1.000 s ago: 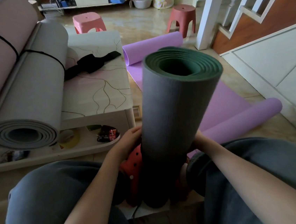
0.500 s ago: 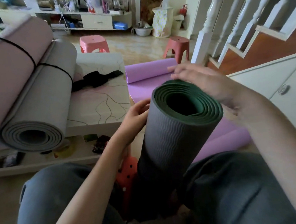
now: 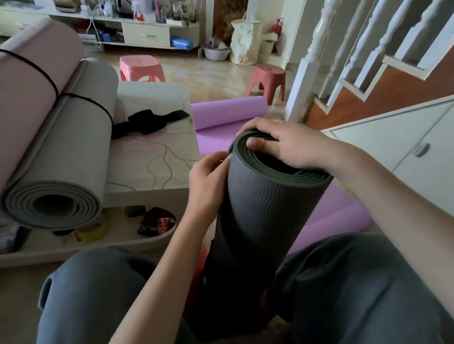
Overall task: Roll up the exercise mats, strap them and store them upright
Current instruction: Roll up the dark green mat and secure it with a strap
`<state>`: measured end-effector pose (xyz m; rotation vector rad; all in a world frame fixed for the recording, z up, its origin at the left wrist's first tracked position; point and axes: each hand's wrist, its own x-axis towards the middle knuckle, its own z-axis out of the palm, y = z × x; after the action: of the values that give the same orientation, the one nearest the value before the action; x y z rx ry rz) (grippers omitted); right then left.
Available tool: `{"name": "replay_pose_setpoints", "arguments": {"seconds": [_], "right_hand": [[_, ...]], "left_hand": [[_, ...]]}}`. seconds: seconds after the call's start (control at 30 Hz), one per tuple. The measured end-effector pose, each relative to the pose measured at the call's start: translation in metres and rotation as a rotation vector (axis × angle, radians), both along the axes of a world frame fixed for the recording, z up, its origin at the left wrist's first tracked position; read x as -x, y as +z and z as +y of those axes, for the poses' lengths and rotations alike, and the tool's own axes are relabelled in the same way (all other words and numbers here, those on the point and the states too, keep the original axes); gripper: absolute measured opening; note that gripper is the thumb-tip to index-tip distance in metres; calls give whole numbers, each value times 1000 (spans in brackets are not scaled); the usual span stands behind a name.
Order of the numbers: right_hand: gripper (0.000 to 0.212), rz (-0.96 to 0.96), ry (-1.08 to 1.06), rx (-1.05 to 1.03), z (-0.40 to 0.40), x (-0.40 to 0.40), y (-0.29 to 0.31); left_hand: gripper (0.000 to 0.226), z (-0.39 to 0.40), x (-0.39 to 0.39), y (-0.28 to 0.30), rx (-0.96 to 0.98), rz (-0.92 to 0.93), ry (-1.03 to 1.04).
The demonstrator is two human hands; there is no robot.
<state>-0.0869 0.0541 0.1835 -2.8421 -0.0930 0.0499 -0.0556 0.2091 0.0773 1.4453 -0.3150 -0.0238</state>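
A rolled dark grey mat with a green inner side (image 3: 256, 224) stands tilted between my knees. My right hand (image 3: 281, 143) grips its top rim, thumb inside the roll and fingers over the far edge. My left hand (image 3: 209, 179) holds the upper left side of the roll, fingertips at the rim. A purple mat (image 3: 228, 113) lies partly unrolled on the floor behind it. On the low table at left lie a rolled pink mat (image 3: 11, 102) and a rolled light grey mat (image 3: 73, 157), each with a black cord around it. Black straps (image 3: 147, 120) lie on the table top.
The low table (image 3: 152, 165) has a lower shelf with tape and small items. Two pink stools (image 3: 142, 68) (image 3: 268, 82) stand on the floor beyond. A white stair railing (image 3: 316, 50) and white cabinet (image 3: 414, 152) are at right. Shelving lines the back wall.
My right hand came from low on the roll up over its top and now grips the rim. My left hand slid up the left side. The view tilted upward.
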Motion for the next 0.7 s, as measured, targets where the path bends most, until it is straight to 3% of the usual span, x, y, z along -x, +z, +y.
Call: {"name": "replay_pose_setpoints", "arguments": {"seconds": [0.1, 0.17, 0.27, 0.33, 0.4, 0.43, 0.47, 0.5, 0.6, 0.63, 0.7], "right_hand": [[70, -3, 6, -67, -9, -9, -4], [53, -9, -26, -60, -11, -17, -6], [40, -1, -96, -14, -10, -36, -7], [43, -21, -149, -14, -7, -46, -6], [40, -74, -244, -60, -5, -54, -5], [34, -130, -312, -127, -9, -59, -3], [27, -197, -393, -274, -17, -63, -3], [21, -241, -482, -504, -25, -65, -1], [11, -196, -658, -1144, -53, -42, -11], [13, -157, -644, -1308, -59, -29, -25], [16, 14, -620, -1407, -60, 9, -73]], "left_hand": [[62, 3, 1, 22, 101, 162, -380], [103, 3, 4, 23, 58, 46, -494], [120, 11, 8, -8, -121, -117, -569], [123, 19, 4, -38, -220, 29, -515], [105, 22, 6, -50, -229, 256, -484], [80, 23, 7, -54, -140, 416, -439], [51, 25, 4, -63, -81, 549, -394], [49, 30, 2, -74, -67, 647, -362], [89, 39, 4, -106, -328, 673, -473], [83, 39, 6, -109, -368, 683, -460], [29, 29, 5, -112, -367, 604, -342]]}}
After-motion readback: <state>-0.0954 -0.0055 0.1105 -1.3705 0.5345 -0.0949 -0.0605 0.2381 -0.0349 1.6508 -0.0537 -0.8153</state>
